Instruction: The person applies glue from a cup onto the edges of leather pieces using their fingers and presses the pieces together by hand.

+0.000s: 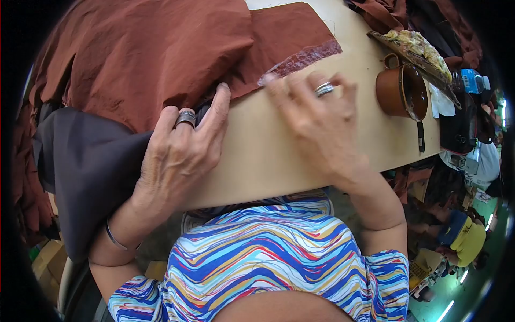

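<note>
Rust-brown cloth [161, 59] covers the table's left and far side, with dark lining [96, 166] hanging over the near left edge. A whitish, glue-like smear [306, 59] runs along the near edge of a brown flap. My left hand [185, 131] rests on the cloth's near edge, index finger stretched out and the other fingers bent, partly hidden in the folds. My right hand [316, 112] is blurred by motion just below the smear, its fingertips at the smear's left end. Whether anything is between its fingers is too blurred to tell.
On the right of the pale table [257, 166] stands a brown pot [390, 92] beside a board [397, 51] with yellowish lumpy material. Behind them are a blue-labelled bottle [472, 81] and a dark bag [458, 129]. A person in yellow [468, 244] is at the lower right.
</note>
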A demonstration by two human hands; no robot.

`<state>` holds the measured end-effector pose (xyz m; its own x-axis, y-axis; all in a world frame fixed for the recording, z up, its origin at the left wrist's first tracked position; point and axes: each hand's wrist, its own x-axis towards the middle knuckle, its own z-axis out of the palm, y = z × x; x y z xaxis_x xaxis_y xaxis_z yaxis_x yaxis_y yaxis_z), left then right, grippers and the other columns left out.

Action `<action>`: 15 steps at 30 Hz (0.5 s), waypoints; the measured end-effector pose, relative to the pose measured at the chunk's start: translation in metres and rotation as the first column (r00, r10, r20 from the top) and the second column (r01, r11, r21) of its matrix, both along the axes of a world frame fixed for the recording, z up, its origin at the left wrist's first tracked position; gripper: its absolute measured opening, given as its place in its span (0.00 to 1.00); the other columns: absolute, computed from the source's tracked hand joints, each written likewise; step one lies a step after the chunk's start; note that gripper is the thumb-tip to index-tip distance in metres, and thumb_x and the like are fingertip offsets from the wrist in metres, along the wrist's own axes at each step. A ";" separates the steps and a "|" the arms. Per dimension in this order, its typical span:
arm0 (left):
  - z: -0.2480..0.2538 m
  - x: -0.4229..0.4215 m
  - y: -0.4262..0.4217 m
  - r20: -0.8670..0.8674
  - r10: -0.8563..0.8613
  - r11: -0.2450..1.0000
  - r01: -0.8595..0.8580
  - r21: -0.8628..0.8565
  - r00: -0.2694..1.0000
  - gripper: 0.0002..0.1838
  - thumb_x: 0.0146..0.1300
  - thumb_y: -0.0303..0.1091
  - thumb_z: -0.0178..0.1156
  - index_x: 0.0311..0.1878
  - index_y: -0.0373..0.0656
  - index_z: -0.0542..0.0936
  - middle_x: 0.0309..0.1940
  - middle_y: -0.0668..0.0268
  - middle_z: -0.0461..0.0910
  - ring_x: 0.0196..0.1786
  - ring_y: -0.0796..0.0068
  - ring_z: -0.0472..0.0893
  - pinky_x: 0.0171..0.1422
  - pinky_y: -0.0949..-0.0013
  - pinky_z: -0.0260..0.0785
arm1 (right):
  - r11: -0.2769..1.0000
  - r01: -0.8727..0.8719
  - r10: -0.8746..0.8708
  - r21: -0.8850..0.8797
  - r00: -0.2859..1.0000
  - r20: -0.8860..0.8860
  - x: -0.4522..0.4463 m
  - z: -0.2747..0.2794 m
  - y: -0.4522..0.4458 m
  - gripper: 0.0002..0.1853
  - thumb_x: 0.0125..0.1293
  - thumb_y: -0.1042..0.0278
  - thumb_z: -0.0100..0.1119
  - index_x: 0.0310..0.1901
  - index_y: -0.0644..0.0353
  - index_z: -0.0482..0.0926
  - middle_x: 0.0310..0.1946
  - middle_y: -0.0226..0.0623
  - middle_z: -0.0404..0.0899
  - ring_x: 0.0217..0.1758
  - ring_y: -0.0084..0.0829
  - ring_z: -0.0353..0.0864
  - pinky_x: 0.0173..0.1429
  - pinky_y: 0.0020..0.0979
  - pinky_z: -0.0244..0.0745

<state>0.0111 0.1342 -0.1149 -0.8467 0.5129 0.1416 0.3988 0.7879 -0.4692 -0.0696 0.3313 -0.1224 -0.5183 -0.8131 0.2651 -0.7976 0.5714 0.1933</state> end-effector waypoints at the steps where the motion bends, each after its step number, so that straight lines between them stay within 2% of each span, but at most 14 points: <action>1: 0.000 0.000 -0.001 -0.010 -0.005 1.000 0.005 -0.002 1.000 0.09 0.54 0.26 0.54 0.36 0.39 0.82 0.56 0.65 0.75 0.19 0.81 0.68 0.37 0.73 0.63 | 0.999 0.042 -0.040 0.030 0.999 -0.036 -0.006 0.001 0.003 0.21 0.57 0.68 0.52 0.54 0.58 0.76 0.39 0.30 0.73 0.48 0.25 0.72 0.55 0.41 0.58; 3: 0.000 0.001 -0.002 -0.030 -0.011 1.000 0.011 0.003 0.999 0.08 0.54 0.26 0.54 0.35 0.40 0.82 0.55 0.66 0.75 0.19 0.81 0.68 0.36 0.73 0.62 | 0.988 0.125 -0.115 0.086 0.987 -0.113 -0.023 0.001 0.011 0.21 0.57 0.68 0.52 0.54 0.57 0.75 0.39 0.29 0.73 0.49 0.25 0.72 0.55 0.41 0.57; 6: -0.002 0.001 -0.002 -0.052 -0.022 0.999 0.023 0.022 0.998 0.08 0.54 0.27 0.54 0.34 0.40 0.82 0.52 0.67 0.76 0.20 0.81 0.68 0.36 0.73 0.62 | 0.994 0.071 -0.061 0.080 0.991 -0.117 -0.024 -0.001 0.008 0.22 0.57 0.68 0.52 0.55 0.56 0.74 0.40 0.28 0.72 0.48 0.26 0.73 0.56 0.42 0.57; 9: 0.000 0.001 -0.002 -0.046 -0.020 0.999 0.022 0.033 0.999 0.08 0.54 0.27 0.55 0.35 0.41 0.82 0.52 0.67 0.75 0.20 0.81 0.69 0.35 0.73 0.62 | 0.999 -0.014 0.014 0.048 1.000 0.003 -0.013 -0.001 0.000 0.23 0.57 0.68 0.53 0.57 0.55 0.73 0.41 0.28 0.72 0.49 0.26 0.73 0.56 0.42 0.57; 11: 0.001 0.002 -0.003 -0.032 -0.016 0.999 0.017 0.027 0.999 0.08 0.54 0.27 0.55 0.36 0.41 0.82 0.52 0.67 0.75 0.21 0.81 0.69 0.35 0.73 0.62 | 1.000 -0.007 0.006 0.022 0.999 0.039 -0.012 0.000 -0.001 0.23 0.57 0.68 0.52 0.57 0.56 0.74 0.41 0.28 0.72 0.49 0.26 0.72 0.55 0.41 0.57; 15: -0.003 0.003 -0.005 -0.085 -0.001 0.986 0.015 0.165 0.996 0.13 0.54 0.30 0.56 0.44 0.43 0.79 0.48 0.68 0.76 0.24 0.79 0.71 0.34 0.72 0.62 | 0.998 -0.009 0.010 0.057 1.000 -0.023 -0.001 -0.003 -0.009 0.23 0.57 0.67 0.52 0.56 0.60 0.75 0.41 0.29 0.72 0.49 0.26 0.71 0.55 0.41 0.57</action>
